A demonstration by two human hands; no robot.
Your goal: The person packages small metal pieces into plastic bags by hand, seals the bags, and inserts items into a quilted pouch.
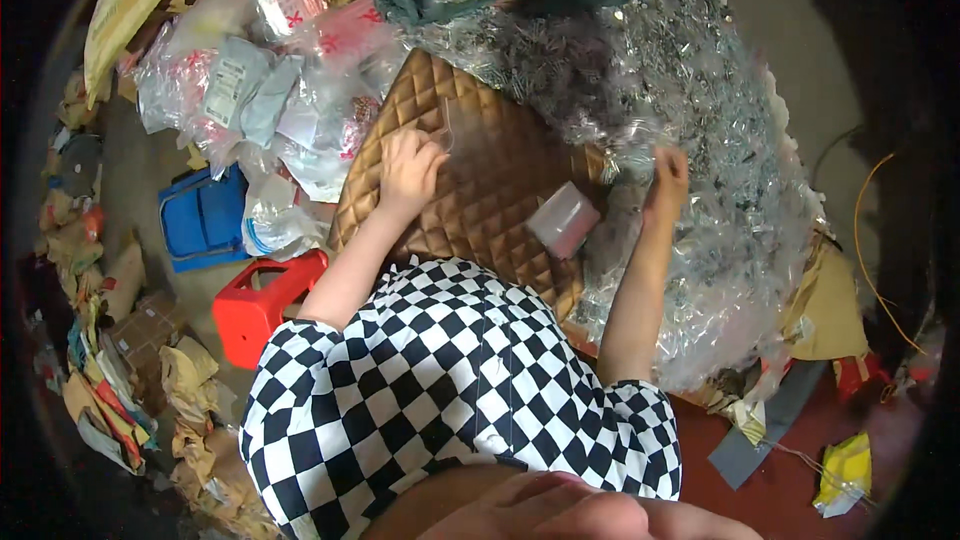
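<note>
On the quilted brown pad (490, 210), left hand (412, 168) pinches some clear plastic (449, 128), right hand (668, 180)'s near shiny packets (715, 140), can't tell its grip.

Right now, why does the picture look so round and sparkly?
In the head view, the fisheye lens bends straight edges and the corners go black; also in the head view, bright glints dot the plastic pile, and the brown mat has a soft shine.

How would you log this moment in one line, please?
left hand: over quilted surface; right hand: by packet pile; clear pack: on surface
</note>
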